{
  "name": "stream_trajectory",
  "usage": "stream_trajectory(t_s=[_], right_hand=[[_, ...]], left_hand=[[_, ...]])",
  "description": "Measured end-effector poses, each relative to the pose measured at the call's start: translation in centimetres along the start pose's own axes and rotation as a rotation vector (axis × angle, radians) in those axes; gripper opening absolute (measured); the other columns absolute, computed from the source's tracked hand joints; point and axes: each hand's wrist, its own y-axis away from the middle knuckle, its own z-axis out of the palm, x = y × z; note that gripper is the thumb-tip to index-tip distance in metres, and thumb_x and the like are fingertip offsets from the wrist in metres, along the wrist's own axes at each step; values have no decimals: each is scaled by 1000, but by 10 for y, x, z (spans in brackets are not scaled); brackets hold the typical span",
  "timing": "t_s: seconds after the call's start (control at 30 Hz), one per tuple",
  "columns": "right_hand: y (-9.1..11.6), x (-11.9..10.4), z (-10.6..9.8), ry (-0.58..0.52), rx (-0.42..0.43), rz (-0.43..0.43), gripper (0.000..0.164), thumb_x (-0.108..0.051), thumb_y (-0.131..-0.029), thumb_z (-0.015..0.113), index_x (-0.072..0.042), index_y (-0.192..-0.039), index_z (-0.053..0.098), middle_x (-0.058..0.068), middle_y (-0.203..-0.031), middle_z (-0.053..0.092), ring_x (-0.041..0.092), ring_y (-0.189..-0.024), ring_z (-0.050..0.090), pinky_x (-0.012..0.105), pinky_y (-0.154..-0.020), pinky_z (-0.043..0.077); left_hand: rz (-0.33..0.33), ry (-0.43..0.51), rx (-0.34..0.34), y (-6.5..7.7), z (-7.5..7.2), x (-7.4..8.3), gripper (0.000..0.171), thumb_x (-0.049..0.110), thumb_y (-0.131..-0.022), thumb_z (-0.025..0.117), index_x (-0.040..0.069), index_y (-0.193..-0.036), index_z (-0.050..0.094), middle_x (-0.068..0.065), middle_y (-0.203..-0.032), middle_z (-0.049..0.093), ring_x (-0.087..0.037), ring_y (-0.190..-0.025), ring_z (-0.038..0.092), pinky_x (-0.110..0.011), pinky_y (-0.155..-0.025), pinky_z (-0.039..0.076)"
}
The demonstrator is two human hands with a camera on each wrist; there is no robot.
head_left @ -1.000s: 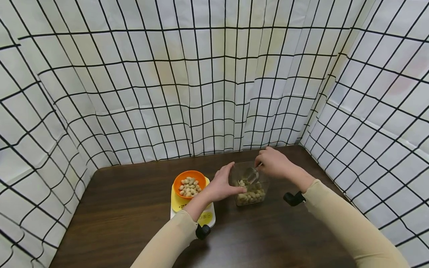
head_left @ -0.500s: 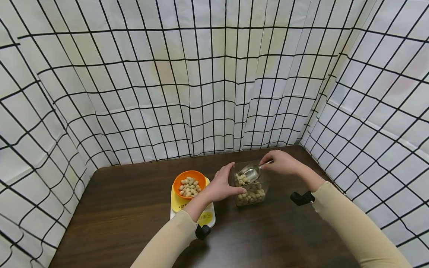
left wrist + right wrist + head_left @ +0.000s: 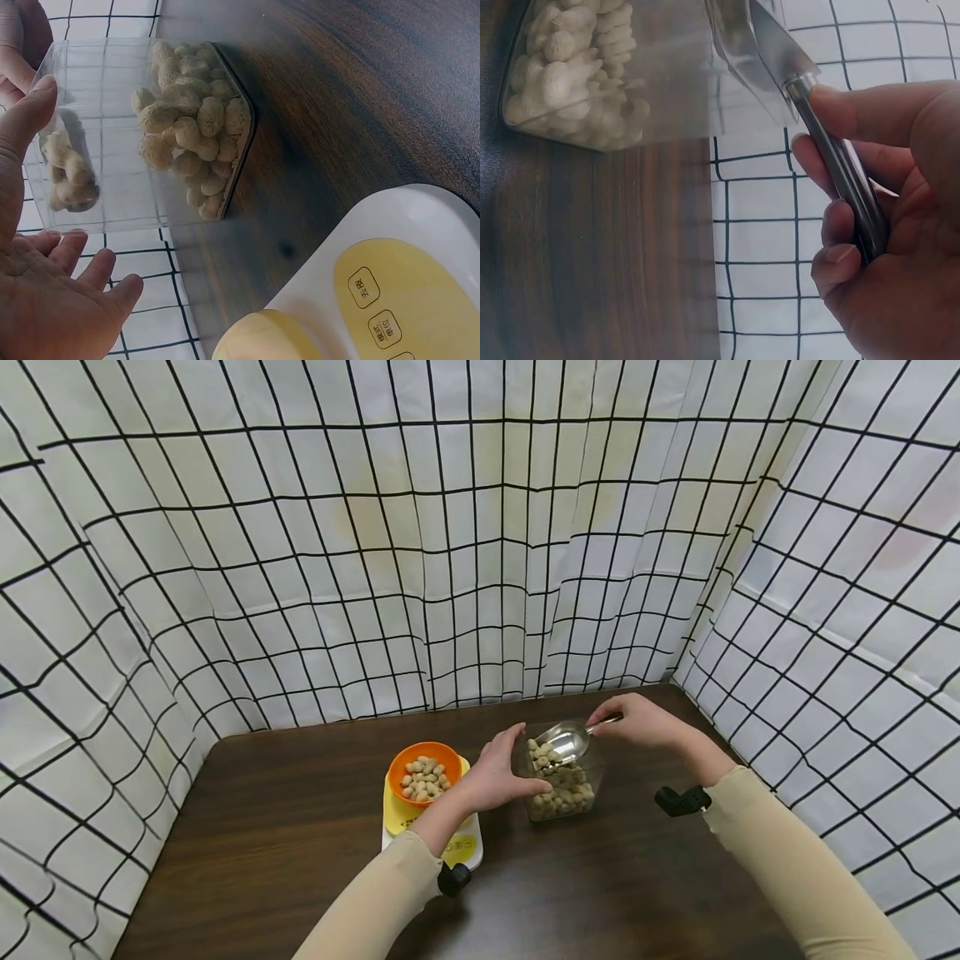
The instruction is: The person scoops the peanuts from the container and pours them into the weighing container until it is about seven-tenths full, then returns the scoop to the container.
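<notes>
In the head view, my right hand (image 3: 637, 720) grips the handle of a metal scoop (image 3: 567, 742). The scoop is tilted at the mouth of a clear plastic container (image 3: 596, 777) and carries several unshelled peanuts (image 3: 542, 753). My fingers wrap the dark handle (image 3: 844, 176) in the right wrist view. My left hand (image 3: 498, 770) holds the container near its rim, thumb on one wall and fingers on another. More peanuts (image 3: 199, 127) fill the container's lower part in the left wrist view. Left of that hand, an orange bowl (image 3: 456, 758) with peanuts sits on a yellow-and-white kitchen scale (image 3: 465, 845).
The dark wooden table (image 3: 285, 827) carries everything. Behind and to both sides hang white curtains (image 3: 465, 560) with a black grid pattern. My left forearm passes over part of the scale.
The scoop has risen from the peanuts to the container's mouth, levelling out with peanuts in it. My right hand has moved right. The left hand, bowl and scale stay put.
</notes>
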Motion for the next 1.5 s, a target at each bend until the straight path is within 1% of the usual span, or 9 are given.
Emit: stream_trajectory(t_s=[0.17, 0.33, 0.53, 0.7, 0.93, 1.13, 1.5], right_hand=[[1, 4, -4, -31, -17, 16, 21, -29, -99, 70, -15, -114, 76, 6, -119, 69, 24, -106, 63, 48, -88, 51], [1, 9, -6, -53, -37, 35, 23, -33, -98, 71, -18, -114, 77, 4, -121, 68, 26, -112, 62, 51, -94, 50], [1, 14, -6, -68, -56, 11, 25, -32, -98, 70, -15, -115, 76, 7, -122, 68, 29, -114, 62, 54, -96, 49], [1, 14, -6, -71, -62, -2, 27, -33, -98, 70, -14, -116, 76, 7, -123, 68, 28, -114, 62, 54, -96, 49], [3, 14, -10, -72, -39, 14, 27, -34, -98, 70, -14, -116, 77, 7, -124, 68, 27, -113, 63, 52, -95, 50], [5, 13, -14, -76, -21, 27, 28, -35, -97, 71, -15, -115, 77, 6, -122, 69, 25, -111, 64, 51, -94, 50], [8, 17, -23, -69, 0, 26, 27, -35, -97, 72, -16, -115, 77, 4, -119, 69, 25, -110, 62, 51, -94, 49]], left_hand=[[-2, -1, 3, -1, 1, 0, 108, 49, -83, 83, 17, -164, 20, -10, -165, 26, -40, -151, 20, -58, -115, 30], [-7, -3, 4, -1, 2, 0, 107, 47, -83, 84, 18, -164, 20, -9, -165, 27, -38, -151, 21, -58, -115, 31], [-7, 3, 2, -1, 1, -1, 108, 50, -83, 84, 17, -164, 20, -10, -165, 27, -39, -151, 21, -59, -114, 32], [-12, -1, -2, 0, 1, 0, 109, 51, -82, 84, 19, -164, 20, -9, -165, 26, -38, -151, 21, -58, -115, 31], [-16, 1, -4, 0, 1, 0, 109, 52, -82, 84, 20, -164, 19, -8, -166, 25, -37, -151, 20, -58, -115, 31], [-16, 3, -7, 1, 1, 1, 109, 52, -82, 83, 21, -164, 19, -9, -166, 24, -37, -152, 19, -59, -115, 31], [-5, -8, -8, 0, 1, 0, 108, 50, -83, 83, 20, -164, 19, -9, -166, 25, -37, -152, 19, -58, -115, 30]])
